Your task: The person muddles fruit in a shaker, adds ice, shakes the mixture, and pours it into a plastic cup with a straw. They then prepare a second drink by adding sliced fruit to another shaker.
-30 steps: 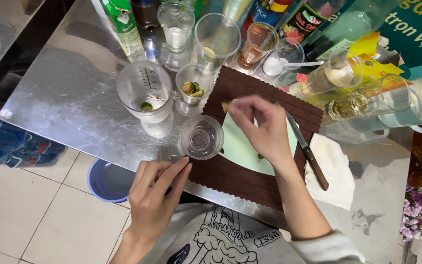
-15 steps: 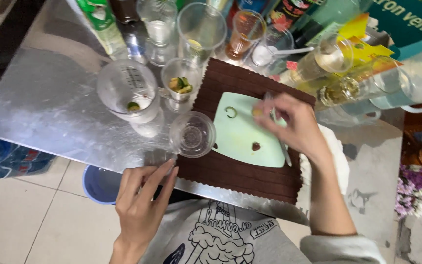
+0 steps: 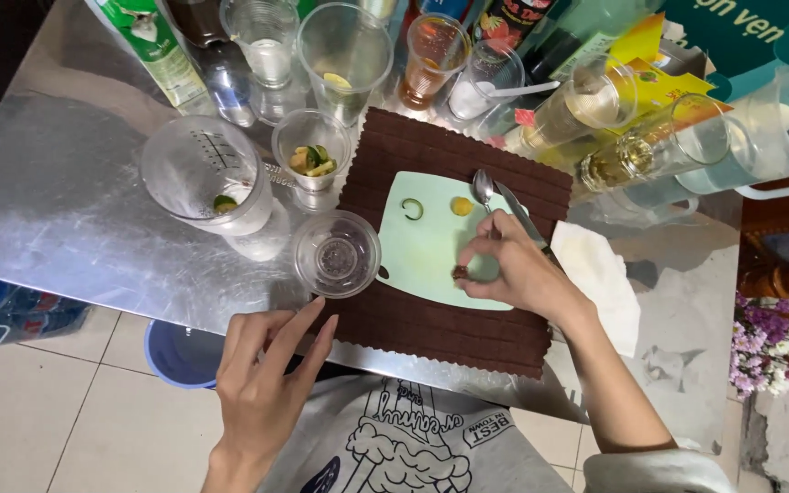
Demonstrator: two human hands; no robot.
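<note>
My right hand (image 3: 515,272) rests on a pale green cutting board (image 3: 417,260), thumb and forefinger pinched on a small dark brown piece (image 3: 459,272). A metal spoon (image 3: 483,188) lies on the board with its handle running under my fingers, and a knife (image 3: 524,219) lies beside it. A green peel curl (image 3: 412,209) and a yellow slice (image 3: 461,206) sit higher on the board. My left hand (image 3: 267,374) hovers open at the table's front edge, fingertips at the brown mat (image 3: 413,324), just below an empty clear cup (image 3: 336,254).
A measuring cup (image 3: 205,173) with a lime piece and a small cup of fruit bits (image 3: 312,155) stand left of the mat. Glasses and bottles crowd the back, a pitcher (image 3: 783,119) at right. There is a white napkin (image 3: 606,274), a blue bucket (image 3: 173,356) below and flowers (image 3: 764,351).
My right hand has drawn back from the middle of the board to its near side, onto the brown piece. The spoon and yellow slice now show. My left hand has barely moved.
</note>
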